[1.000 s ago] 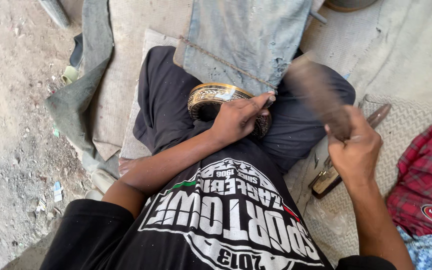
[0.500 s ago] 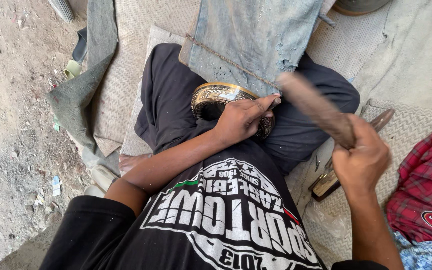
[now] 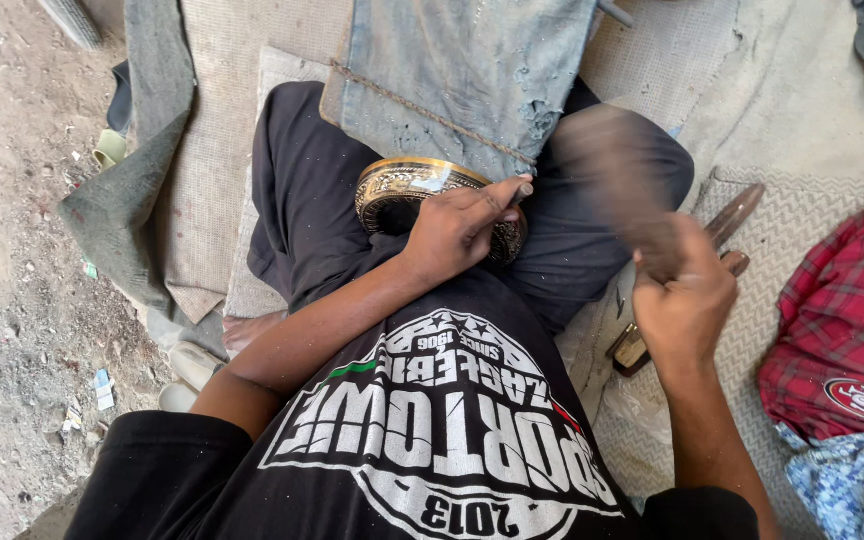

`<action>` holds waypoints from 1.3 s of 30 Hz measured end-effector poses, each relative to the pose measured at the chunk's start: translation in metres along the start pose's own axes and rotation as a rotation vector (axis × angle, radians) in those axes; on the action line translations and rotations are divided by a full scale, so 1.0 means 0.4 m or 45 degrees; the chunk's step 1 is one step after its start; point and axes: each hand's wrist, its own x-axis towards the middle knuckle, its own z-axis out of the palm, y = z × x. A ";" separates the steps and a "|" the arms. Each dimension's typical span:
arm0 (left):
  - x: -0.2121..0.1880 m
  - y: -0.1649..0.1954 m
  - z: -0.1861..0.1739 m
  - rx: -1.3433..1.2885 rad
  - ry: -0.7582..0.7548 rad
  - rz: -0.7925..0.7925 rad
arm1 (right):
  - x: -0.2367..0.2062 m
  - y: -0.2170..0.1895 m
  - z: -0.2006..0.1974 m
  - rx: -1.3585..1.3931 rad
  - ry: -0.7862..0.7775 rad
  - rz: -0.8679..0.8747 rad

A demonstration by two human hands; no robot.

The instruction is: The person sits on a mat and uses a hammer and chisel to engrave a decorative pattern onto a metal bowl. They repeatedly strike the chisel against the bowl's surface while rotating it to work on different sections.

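On the lap, one embossed brass ring (image 3: 422, 190) is pinned by the left hand (image 3: 457, 232), fingers pinching one small punch (image 3: 524, 188). One blurred wooden mallet (image 3: 617, 185), gripped in the right hand (image 3: 685, 300), has been swung lower than before.

A person is sitting on the ground, seen from above. The left hand (image 3: 457, 225) is holding a thin metal punch (image 3: 522, 189) on a round, shiny metal piece (image 3: 407, 185) in the middle. The right hand (image 3: 684, 300) is gripping a blurry wooden mallet (image 3: 617, 185). A red checked cloth (image 3: 847, 315) is lying at the right.
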 end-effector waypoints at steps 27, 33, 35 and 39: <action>0.005 0.012 -0.004 -0.013 0.025 -0.052 | 0.020 -0.011 -0.010 0.149 0.030 -0.024; -0.002 0.012 0.003 -0.085 0.083 -0.157 | 0.054 -0.023 -0.034 0.101 -0.182 0.016; -0.002 0.007 0.009 -0.155 0.130 -0.248 | 0.056 -0.014 -0.057 -0.353 -0.250 -0.057; 0.007 -0.019 0.008 -0.994 0.501 -0.624 | 0.059 0.005 -0.076 -0.034 -0.027 -0.013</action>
